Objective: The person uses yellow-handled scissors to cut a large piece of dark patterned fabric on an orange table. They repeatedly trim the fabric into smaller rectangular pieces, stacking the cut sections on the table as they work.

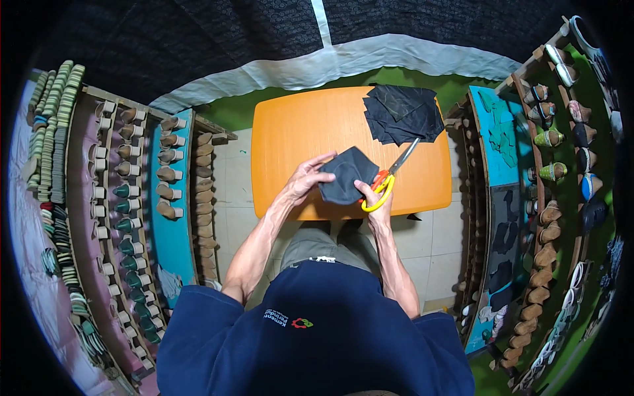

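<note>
A dark grey fabric piece (347, 177) with angular edges is held over the near part of the orange table. My left hand (305, 178) grips its left side, thumb on top and fingers partly behind it. My right hand (378, 201) pinches the lower right corner with the thumb. That same hand carries scissors (404, 158) with yellow and orange-red handles, their blades pointing away to the upper right. Just past the blade tips lies a stack of black fabric pieces (403, 115) on the table's far right corner.
The orange table (290, 125) stands in front of me on a tiled floor (234, 178). Racks of shoe lasts (168, 175) line the left side. Shoes and more lasts (545, 244) fill racks on the right, beside a blue panel (485, 162). A dark curtain (198, 46) hangs behind.
</note>
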Available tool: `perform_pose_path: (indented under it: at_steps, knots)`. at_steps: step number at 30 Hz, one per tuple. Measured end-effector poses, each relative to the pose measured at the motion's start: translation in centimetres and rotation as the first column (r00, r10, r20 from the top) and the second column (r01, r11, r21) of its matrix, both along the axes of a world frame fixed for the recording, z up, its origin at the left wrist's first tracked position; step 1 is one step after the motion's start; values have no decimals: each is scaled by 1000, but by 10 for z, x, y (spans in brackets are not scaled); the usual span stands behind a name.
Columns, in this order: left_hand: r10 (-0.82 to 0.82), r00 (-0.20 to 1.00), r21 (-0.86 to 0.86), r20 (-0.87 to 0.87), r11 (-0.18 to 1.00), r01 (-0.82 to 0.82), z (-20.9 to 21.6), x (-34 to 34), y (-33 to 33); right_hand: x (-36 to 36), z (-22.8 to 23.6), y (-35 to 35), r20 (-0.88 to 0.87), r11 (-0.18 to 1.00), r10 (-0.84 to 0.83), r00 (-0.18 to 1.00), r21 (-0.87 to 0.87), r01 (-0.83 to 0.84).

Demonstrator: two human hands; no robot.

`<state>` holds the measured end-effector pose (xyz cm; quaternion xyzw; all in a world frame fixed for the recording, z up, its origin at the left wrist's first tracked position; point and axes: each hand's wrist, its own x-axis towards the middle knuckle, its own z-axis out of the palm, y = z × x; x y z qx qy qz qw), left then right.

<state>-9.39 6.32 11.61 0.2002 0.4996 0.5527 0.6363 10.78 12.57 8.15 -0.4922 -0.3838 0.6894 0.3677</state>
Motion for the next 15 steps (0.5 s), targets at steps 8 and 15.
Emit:
perform_pose_path:
  at_steps: [8, 15]
  knots:
    - [21, 998, -29, 66, 999, -19, -3, 22, -6, -6, 2, 2, 102, 972, -97, 990, 226, 72]
    - [58, 996, 0, -69, 998, -58, 11, -11, 9, 21, -4, -14, -14, 992, 96, 995, -78, -97]
